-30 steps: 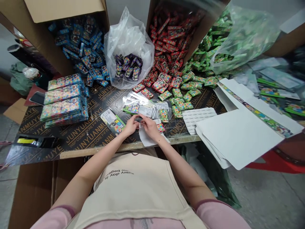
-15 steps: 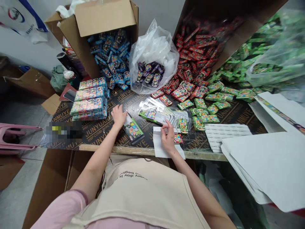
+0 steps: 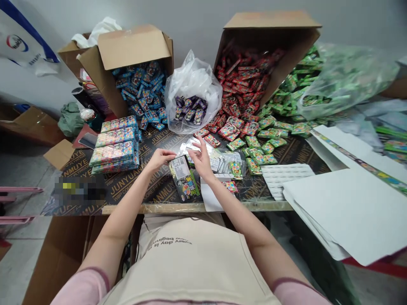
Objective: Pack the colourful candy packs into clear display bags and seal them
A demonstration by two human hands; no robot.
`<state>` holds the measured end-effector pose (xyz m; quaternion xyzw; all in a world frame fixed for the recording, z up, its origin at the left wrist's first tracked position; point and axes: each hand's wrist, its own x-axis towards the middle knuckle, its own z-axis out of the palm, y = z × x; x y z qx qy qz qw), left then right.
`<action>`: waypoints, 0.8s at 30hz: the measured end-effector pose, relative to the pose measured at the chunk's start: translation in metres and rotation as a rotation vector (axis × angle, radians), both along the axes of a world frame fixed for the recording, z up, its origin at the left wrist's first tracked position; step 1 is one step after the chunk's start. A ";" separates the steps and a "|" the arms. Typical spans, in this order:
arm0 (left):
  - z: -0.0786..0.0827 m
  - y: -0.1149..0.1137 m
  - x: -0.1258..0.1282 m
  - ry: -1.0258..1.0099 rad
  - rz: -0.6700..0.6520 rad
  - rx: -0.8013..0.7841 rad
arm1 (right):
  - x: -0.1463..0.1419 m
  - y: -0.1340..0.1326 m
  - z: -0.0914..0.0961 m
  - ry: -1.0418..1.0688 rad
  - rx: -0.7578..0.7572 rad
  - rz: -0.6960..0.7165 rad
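Observation:
My left hand (image 3: 161, 160) pinches the upper left corner of a flat black-and-green printed packet (image 3: 187, 186). The packet is tilted up at the table's front edge, and a white label (image 3: 180, 167) with small print covers its upper part. My right hand (image 3: 201, 161) hovers at the packet's upper right, fingers apart and curved, with nothing visible in them. Beneath and behind that hand lie shiny clear plastic sleeves (image 3: 219, 163). A white paper sheet (image 3: 211, 197) is partly under my right forearm, beside a small red packet (image 3: 230, 186).
Stacked multicolour packs (image 3: 114, 144) stand at left. Behind are a carton of blue packets (image 3: 135, 48), a clear bag of purple packets (image 3: 193, 80), and a carton of red packets (image 3: 273, 20). Green packets (image 3: 263, 156) spread rightward towards label sheets (image 3: 286, 178) and white card sheets (image 3: 346, 212).
My left hand has gripped the packet's corner and raised it from the table. The right hand has moved up and left, off the white sheet, towards the packet. The camera view has shifted.

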<state>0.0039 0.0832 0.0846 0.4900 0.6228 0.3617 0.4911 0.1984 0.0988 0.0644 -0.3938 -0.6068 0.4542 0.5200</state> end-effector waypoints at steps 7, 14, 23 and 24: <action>0.021 -0.007 0.026 -0.122 -0.001 0.096 | -0.001 0.008 0.006 0.159 -0.106 0.062; 0.015 -0.028 0.048 0.039 0.061 0.356 | 0.017 0.001 0.008 0.180 -0.071 0.035; 0.003 -0.028 0.042 0.115 -0.042 0.491 | 0.027 0.001 0.007 0.119 -0.003 0.034; 0.002 -0.026 0.042 0.116 -0.048 0.491 | 0.028 0.006 0.008 0.104 -0.014 0.074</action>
